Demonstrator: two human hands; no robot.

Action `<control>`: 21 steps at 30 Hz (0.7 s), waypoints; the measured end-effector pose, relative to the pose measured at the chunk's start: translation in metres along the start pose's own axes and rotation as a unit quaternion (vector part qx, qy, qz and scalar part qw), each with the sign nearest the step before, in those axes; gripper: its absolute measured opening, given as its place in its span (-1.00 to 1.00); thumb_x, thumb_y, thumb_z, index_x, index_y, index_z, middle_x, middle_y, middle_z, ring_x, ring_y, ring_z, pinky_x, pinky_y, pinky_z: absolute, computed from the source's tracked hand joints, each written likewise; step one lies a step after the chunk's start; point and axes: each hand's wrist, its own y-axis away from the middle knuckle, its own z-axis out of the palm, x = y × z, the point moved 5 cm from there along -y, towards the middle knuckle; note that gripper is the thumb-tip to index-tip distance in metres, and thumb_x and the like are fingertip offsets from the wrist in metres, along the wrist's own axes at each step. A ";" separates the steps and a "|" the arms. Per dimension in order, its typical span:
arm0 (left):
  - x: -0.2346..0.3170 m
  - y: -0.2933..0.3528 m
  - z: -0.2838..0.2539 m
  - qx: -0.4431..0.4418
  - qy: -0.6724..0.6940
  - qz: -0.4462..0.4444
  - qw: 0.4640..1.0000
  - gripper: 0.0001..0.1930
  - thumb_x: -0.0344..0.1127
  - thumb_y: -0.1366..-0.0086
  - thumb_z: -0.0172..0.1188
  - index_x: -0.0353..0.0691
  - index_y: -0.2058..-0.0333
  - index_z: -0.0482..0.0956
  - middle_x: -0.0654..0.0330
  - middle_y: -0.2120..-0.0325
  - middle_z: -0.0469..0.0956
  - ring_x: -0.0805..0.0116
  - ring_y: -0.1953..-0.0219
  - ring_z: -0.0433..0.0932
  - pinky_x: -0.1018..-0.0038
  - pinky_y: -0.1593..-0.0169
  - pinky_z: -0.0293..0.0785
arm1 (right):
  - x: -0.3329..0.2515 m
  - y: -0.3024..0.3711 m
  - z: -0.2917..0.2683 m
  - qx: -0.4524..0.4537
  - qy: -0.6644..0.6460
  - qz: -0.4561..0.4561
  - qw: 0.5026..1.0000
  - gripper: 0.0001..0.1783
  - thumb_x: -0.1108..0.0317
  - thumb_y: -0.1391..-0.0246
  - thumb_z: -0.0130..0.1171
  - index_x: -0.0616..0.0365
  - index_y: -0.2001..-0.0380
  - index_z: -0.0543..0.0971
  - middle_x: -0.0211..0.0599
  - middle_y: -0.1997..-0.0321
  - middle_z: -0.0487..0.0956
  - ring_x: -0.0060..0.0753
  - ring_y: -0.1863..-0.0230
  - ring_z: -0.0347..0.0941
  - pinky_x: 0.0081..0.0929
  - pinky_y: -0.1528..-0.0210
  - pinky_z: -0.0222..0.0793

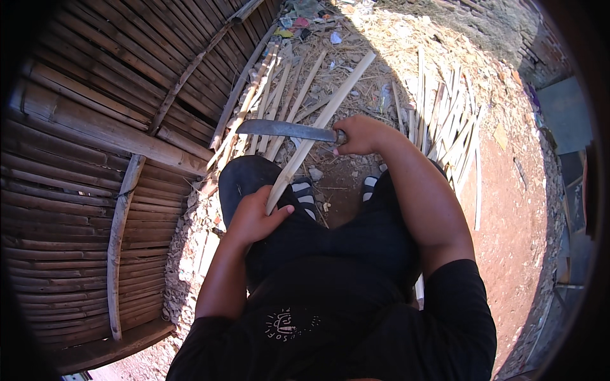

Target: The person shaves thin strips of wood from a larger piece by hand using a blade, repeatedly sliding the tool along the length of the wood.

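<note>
My left hand [257, 219] is closed around the near end of a long pale split-bamboo strip [335, 103], just over my left thigh. From there the strip slants away to the upper right, its far end out over the ground. In my right hand [362, 135] is the handle of a machete [289, 130]. Its long grey blade points left and lies across the strip about midway along; whether it cuts into the wood I cannot tell. Most of the handle is hidden in my fist.
A bamboo slat wall [76, 159] rises close on my left. Several loose strips [289, 95] lie ahead of it, and a bigger pile of strips [448, 127] lies to the right. Shavings and litter cover the ground ahead. My sandalled feet [305, 195] are below the strip.
</note>
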 end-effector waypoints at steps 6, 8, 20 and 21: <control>-0.002 0.000 0.001 0.002 -0.005 0.000 1.000 -0.46 0.03 -0.26 0.46 -0.33 0.04 0.58 -0.09 0.41 0.65 -0.06 0.34 0.69 0.18 0.23 0.55 | 0.000 0.000 0.001 0.012 0.007 -0.001 1.000 -0.30 -0.07 0.02 0.49 0.23 -0.06 0.63 0.13 0.09 0.70 0.19 -0.04 0.63 -0.05 -0.14 0.51; -0.002 0.000 0.001 0.007 -0.009 0.007 1.000 -0.46 0.03 -0.26 0.46 -0.33 0.03 0.58 -0.10 0.41 0.64 -0.07 0.33 0.69 0.17 0.22 0.55 | -0.001 0.000 0.000 0.008 0.007 0.000 1.000 -0.30 -0.07 0.02 0.49 0.23 -0.05 0.63 0.14 0.09 0.70 0.19 -0.03 0.63 -0.04 -0.13 0.51; -0.002 0.000 0.000 -0.011 -0.015 -0.026 0.999 -0.44 -0.06 -0.25 0.49 -0.36 -0.05 0.58 -0.05 0.34 0.67 0.20 0.27 0.67 0.28 0.13 0.56 | -0.001 0.000 0.000 0.008 0.005 0.002 1.000 -0.32 -0.07 0.01 0.49 0.23 -0.03 0.63 0.14 0.14 0.70 0.21 0.00 0.64 -0.03 -0.11 0.51; -0.003 0.000 0.000 -0.008 -0.014 -0.023 1.000 -0.44 -0.06 -0.25 0.49 -0.36 -0.05 0.58 -0.05 0.34 0.67 0.20 0.27 0.67 0.28 0.13 0.56 | -0.002 0.000 0.000 0.008 0.006 0.003 1.000 -0.32 -0.06 0.01 0.49 0.23 -0.03 0.63 0.14 0.14 0.70 0.20 0.00 0.64 -0.03 -0.11 0.51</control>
